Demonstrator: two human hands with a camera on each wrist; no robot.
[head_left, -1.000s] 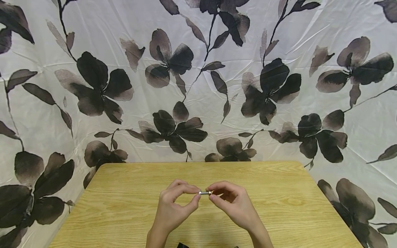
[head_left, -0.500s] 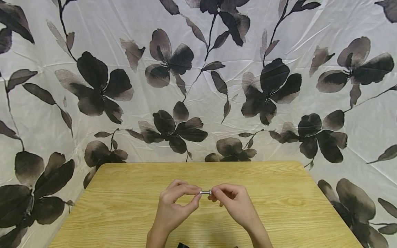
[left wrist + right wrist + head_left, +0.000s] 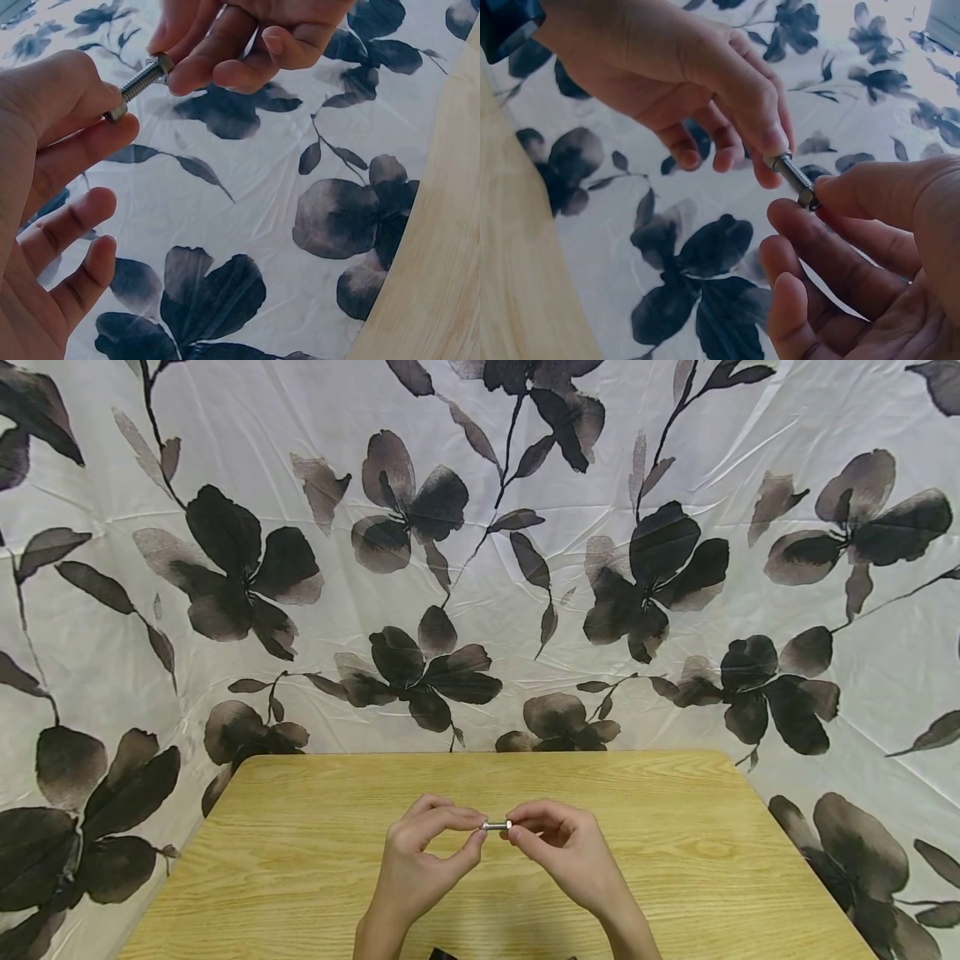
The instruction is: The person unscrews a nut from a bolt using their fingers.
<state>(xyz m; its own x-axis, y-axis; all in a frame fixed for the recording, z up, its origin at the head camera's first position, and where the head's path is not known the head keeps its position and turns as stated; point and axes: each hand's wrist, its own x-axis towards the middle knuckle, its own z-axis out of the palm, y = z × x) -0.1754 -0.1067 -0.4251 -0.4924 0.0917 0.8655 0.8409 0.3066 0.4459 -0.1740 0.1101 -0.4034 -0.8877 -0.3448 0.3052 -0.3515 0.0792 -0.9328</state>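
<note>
Left hand [image 3: 427, 852] and right hand [image 3: 566, 852] face each other, thumb and finger of each pinching one end of a small metal bolt [image 3: 496, 826]. It bridges the gap between them, its threaded middle bare, with a wider, angular end at the right fingertips. Beneath is a wood-grain tabletop [image 3: 300, 860]; beyond it and along both sides hangs a pale cloth [image 3: 540, 660] with dark flowers.

A yellow wood-grain table [image 3: 495, 885] (rounded at its two far corners).
</note>
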